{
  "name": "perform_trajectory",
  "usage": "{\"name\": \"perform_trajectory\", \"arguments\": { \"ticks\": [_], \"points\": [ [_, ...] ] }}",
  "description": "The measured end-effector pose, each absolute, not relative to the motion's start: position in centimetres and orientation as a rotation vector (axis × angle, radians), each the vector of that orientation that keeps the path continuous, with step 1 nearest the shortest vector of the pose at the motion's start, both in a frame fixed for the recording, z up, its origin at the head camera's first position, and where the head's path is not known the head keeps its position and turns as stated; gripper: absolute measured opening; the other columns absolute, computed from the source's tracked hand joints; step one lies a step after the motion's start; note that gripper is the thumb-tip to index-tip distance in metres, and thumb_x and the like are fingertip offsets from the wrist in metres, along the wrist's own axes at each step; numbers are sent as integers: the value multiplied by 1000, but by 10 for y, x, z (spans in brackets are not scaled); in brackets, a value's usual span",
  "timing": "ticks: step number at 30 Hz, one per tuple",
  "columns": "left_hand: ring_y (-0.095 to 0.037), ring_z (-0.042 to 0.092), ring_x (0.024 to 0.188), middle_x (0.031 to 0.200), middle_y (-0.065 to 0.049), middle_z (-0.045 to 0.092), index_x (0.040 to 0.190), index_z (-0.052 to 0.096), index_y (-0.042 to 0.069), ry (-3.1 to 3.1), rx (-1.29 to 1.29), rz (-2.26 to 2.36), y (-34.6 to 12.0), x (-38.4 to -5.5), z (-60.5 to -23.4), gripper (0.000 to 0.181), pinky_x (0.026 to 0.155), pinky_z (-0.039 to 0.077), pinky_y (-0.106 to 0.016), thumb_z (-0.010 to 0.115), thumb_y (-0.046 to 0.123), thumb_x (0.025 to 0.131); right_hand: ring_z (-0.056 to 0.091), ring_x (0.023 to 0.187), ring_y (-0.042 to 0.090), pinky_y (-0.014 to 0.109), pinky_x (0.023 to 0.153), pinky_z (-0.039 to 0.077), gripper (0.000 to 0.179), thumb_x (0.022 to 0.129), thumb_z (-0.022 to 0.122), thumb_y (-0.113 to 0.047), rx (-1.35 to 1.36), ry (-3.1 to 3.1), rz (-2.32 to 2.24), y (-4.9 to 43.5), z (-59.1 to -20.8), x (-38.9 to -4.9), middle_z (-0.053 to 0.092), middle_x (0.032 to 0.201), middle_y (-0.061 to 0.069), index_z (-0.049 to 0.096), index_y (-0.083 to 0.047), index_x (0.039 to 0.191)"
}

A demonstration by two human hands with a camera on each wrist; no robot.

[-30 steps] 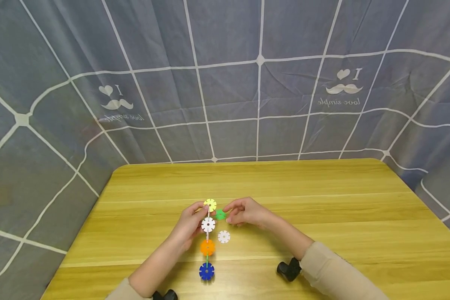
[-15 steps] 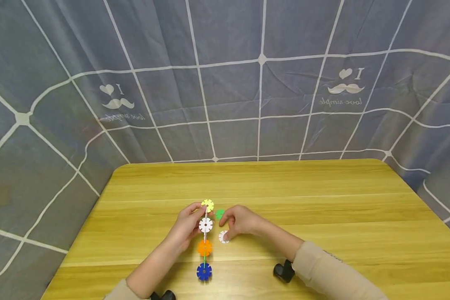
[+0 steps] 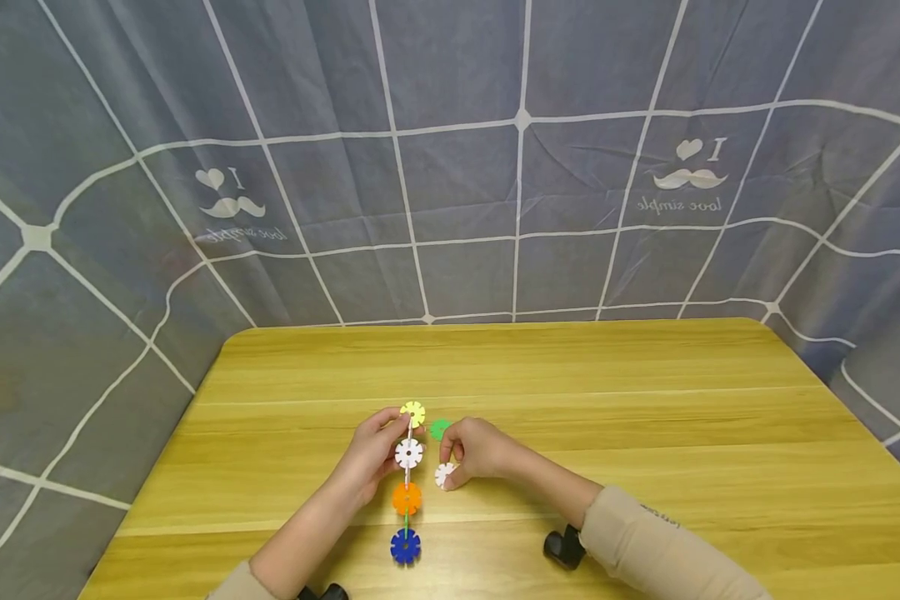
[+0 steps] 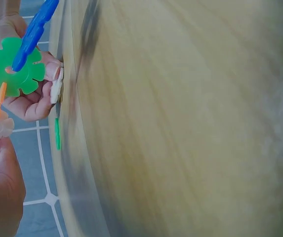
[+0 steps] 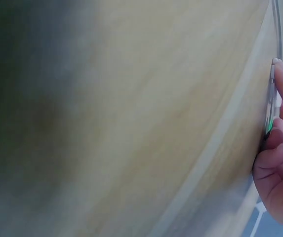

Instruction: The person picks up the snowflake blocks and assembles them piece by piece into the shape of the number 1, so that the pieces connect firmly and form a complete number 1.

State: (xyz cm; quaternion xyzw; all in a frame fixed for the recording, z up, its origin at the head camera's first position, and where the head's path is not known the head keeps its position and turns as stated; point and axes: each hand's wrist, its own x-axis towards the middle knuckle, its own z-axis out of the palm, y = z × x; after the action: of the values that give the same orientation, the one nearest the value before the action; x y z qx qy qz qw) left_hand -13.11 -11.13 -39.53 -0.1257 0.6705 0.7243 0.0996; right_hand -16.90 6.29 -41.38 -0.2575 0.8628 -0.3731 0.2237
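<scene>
A chain (image 3: 407,493) of thin, notched discs, smooth and plastic-looking, hangs from the left hand (image 3: 372,454) over the table's middle. Its face-up discs run yellow (image 3: 414,412), white (image 3: 408,453), orange (image 3: 407,500) and blue (image 3: 405,547), the blue one nearest the person. Links set on edge join them; the one between orange and blue is green (image 4: 30,78), and the left wrist view shows its flat face, round with square-cut slots about the rim and a small centre hole. The left hand grips the chain at its yellow end, thumb on the disc.

Just beside the chain, the right hand (image 3: 478,447) pinches a loose white disc (image 3: 442,474) at its rim between thumb and curled fingers; whether that disc touches the table I cannot tell. A loose green disc (image 3: 439,429) lies flat on the table beyond it, near the right fingertips.

The table (image 3: 607,392) has a yellowish wood-grain top with rounded far corners. Beige cloth sleeves (image 3: 667,542) cover the forearms, and black rounded devices (image 3: 565,547) sit by the wrists. Behind hangs a creased grey-blue curtain (image 3: 465,183) with white grid lines, hearts and moustaches.
</scene>
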Motion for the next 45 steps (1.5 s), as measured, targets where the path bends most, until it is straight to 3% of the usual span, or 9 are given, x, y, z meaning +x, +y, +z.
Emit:
{"name": "perform_trajectory", "arguments": {
  "ticks": [6, 16, 24, 34, 45],
  "points": [
    [-8, 58, 61, 86, -8, 68, 100, 58, -1, 1978, -385, 2143, -112, -131, -397, 15, 49, 45, -17, 49, 11, 97, 41, 57, 9, 19, 51, 35, 28, 65, 83, -1, -731, 2350, -1079, 64, -416, -170, 46, 63, -3, 59, -9, 77],
    [-9, 60, 60, 82, -5, 67, 105, 58, -1, 1966, -402, 2131, -112, -132, -398, 17, 48, 44, -15, 50, 12, 96, 47, 48, 9, 19, 46, 39, 20, 74, 75, 3, -642, 2167, -1255, 69, -415, -181, 53, 57, 0, 60, -4, 85],
    [-9, 60, 58, 84, -8, 68, 104, 60, -1, 1969, -394, 2104, -109, -132, -398, 17, 46, 44, -15, 51, 12, 96, 53, 51, 12, 25, 53, 50, 20, 79, 71, 2, -514, 2070, -1424, 76, -402, -193, 60, 61, 3, 63, 4, 97],
    [-8, 56, 58, 86, -9, 67, 107, 59, -2, 1945, -355, 2103, -105, -130, -396, 20, 49, 46, -16, 51, 13, 96, 57, 55, 14, 31, 59, 53, 20, 86, 63, 3, -482, 2068, -1490, 78, -390, -202, 61, 64, 7, 62, 6, 105],
    [-9, 59, 61, 89, -11, 68, 108, 58, -3, 1918, -309, 2100, -100, -127, -394, 22, 52, 49, -17, 51, 14, 96, 56, 59, 12, 28, 64, 53, 24, 88, 57, 6, -518, 2044, -1572, 80, -376, -207, 61, 68, 7, 57, 12, 111]
  ]
}}
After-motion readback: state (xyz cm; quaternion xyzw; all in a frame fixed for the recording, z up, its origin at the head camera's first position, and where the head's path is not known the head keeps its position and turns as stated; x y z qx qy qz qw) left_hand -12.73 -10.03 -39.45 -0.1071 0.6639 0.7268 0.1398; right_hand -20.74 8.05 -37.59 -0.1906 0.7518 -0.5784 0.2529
